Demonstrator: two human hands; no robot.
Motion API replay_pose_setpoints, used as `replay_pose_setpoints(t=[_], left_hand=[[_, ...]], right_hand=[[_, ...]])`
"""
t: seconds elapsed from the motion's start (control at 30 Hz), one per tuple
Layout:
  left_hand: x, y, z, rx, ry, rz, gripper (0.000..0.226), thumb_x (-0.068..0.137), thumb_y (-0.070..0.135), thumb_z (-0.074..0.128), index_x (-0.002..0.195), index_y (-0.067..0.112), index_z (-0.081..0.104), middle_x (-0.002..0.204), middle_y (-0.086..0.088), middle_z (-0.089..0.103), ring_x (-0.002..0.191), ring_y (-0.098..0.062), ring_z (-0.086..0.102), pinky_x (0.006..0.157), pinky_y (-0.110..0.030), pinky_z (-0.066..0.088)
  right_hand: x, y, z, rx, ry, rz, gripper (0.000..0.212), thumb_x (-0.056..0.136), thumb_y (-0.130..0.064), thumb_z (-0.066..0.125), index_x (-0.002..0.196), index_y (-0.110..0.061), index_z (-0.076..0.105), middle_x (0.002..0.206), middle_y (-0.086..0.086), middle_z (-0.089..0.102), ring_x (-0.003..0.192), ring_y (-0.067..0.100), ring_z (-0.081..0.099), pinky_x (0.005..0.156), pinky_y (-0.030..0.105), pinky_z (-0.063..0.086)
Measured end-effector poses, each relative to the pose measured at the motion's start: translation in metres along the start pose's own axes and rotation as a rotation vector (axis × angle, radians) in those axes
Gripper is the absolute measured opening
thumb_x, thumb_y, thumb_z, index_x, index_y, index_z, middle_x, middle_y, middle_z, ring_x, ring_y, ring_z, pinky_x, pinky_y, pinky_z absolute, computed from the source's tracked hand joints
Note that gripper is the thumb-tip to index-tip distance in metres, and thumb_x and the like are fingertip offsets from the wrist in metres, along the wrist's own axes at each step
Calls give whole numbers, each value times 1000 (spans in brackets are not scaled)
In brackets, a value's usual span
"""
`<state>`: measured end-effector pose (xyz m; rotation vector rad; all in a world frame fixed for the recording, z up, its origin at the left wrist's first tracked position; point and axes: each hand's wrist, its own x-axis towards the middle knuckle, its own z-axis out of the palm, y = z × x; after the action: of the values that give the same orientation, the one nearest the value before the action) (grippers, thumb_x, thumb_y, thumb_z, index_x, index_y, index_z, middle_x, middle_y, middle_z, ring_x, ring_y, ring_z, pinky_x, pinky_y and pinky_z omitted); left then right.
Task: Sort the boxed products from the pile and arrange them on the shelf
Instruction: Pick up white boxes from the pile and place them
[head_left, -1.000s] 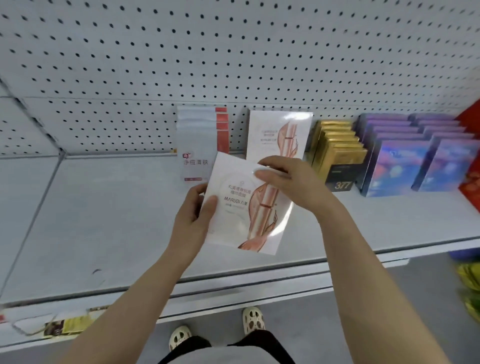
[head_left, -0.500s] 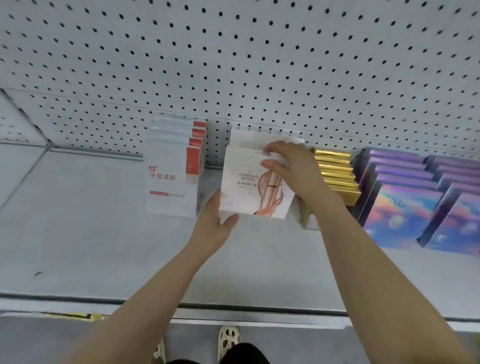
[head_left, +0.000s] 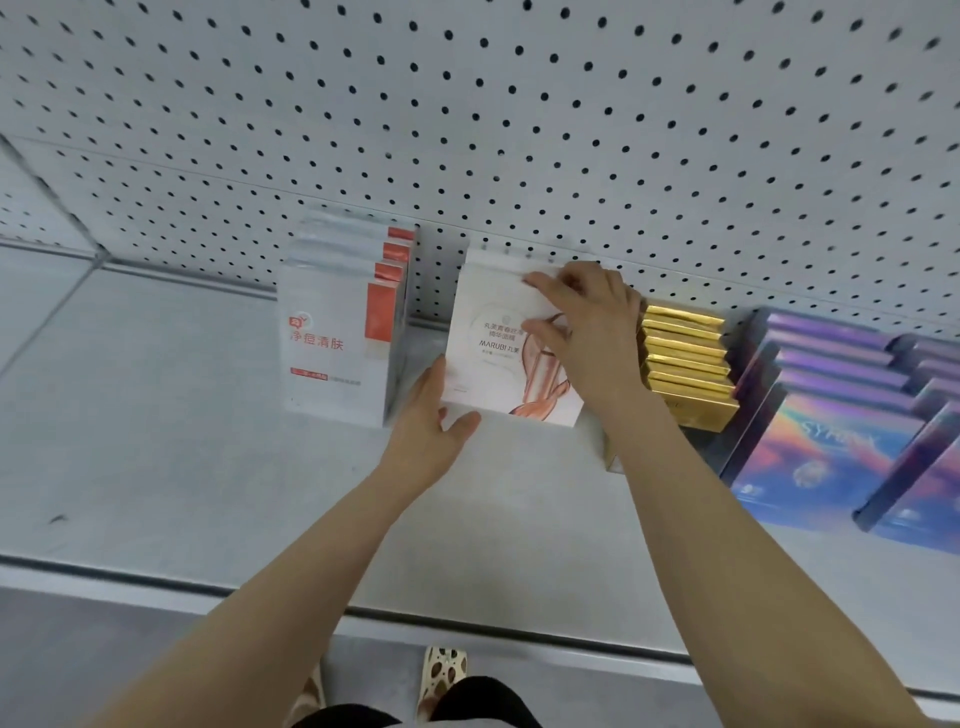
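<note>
Placing step: white box (head_left: 498, 358) stands upright on the shelf (head_left: 156, 441) between both hands, in front of a matching box by the pegboard (head_left: 519, 130). Right hand (head_left: 587, 332) grips its top right edge; left hand (head_left: 426, 431) braces the bottom left corner, fingers loose. Red-white boxes (head_left: 337, 343) just left, gold boxes (head_left: 685, 369) just right. Next, probably: square it to the row, let go.

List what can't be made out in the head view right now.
- Right side of the MARUBI box: hidden by the right hand.
- Box behind it: only its top edge shows.
- Purple boxes: row cut off by the right frame edge.
- Small print on the white-and-orange boxes: too small.
- Left hand: palm contact hidden.
</note>
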<state>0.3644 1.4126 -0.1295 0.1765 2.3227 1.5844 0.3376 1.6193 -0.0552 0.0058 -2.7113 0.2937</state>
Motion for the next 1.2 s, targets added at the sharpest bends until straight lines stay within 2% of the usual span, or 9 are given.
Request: replay_pose_setpoints(t=[0.17, 0.33, 0.47, 0.53, 0.6, 0.8, 1.0, 1.1, 1.2], left_hand=[[-9, 12, -8, 37, -13, 3, 66, 94, 16, 59, 152, 22, 27, 149, 4, 40, 133, -13, 41, 105, -24, 38], [-37, 26, -35, 8, 139, 36, 34, 97, 15, 55, 129, 26, 59, 126, 9, 64, 113, -4, 58, 93, -8, 42], [-72, 20, -69, -79, 295, 66, 26, 97, 15, 55, 117, 28, 65, 104, 15, 71, 100, -4, 65, 95, -26, 51], [-91, 7, -87, -107, 351, 58, 27, 96, 14, 55, 116, 27, 66, 101, 12, 72, 99, -7, 67, 94, -35, 53], [-111, -8, -107, -113, 401, 41, 27, 96, 13, 55, 116, 27, 66, 101, 10, 72, 98, -9, 67, 94, -40, 53], [-176, -61, -179, -167, 548, -58, 25, 99, 14, 50, 112, 25, 68, 97, 7, 73, 95, -7, 67, 93, -39, 53], [-240, -130, -294, -190, 675, -126, 26, 101, 18, 47, 106, 32, 68, 94, 8, 73, 95, -13, 67, 92, -42, 53], [-273, -163, -363, -160, 725, -147, 26, 100, 22, 47, 107, 36, 68, 95, 8, 72, 95, -13, 67, 87, -42, 54], [-302, -187, -427, -151, 789, -173, 28, 100, 21, 48, 100, 43, 66, 96, 9, 71, 90, -8, 66, 80, -31, 52]], right_hand=[[-3, -6, -1, -52, 9, 19, 49, 81, -35, 75, 128, -26, 64, 119, 9, 57, 116, 34, 45, 98, 47, 36], [-25, -32, -12, -18, 91, 83, 46, 89, -27, 65, 133, -18, 57, 123, 10, 58, 117, 33, 49, 100, 44, 32], [-58, -66, -10, 255, 29, 115, 31, 98, -27, 54, 128, -21, 59, 119, 3, 62, 111, 24, 55, 92, 37, 39], [-77, -88, 1, 373, -12, 113, 27, 100, -27, 51, 124, -20, 61, 115, 0, 65, 108, 17, 56, 89, 27, 39], [-94, -114, 12, 458, -74, 109, 26, 101, -25, 50, 123, -17, 63, 113, 1, 65, 105, 16, 58, 88, 26, 42], [-128, -211, 40, 534, -266, 74, 25, 102, -27, 49, 122, -21, 63, 112, -6, 64, 90, 1, 54, 81, 14, 39], [-137, -345, 73, 556, -343, -9, 24, 102, -26, 50, 119, -21, 65, 107, -7, 65, 83, 0, 53, 75, 5, 36], [-137, -428, 92, 587, -373, -77, 24, 102, -26, 49, 119, -20, 65, 105, -7, 66, 84, 3, 56, 76, 13, 42], [-134, -510, 111, 633, -400, -125, 24, 101, -25, 50, 118, -20, 65, 105, -4, 66, 84, 4, 56, 78, 20, 44]])
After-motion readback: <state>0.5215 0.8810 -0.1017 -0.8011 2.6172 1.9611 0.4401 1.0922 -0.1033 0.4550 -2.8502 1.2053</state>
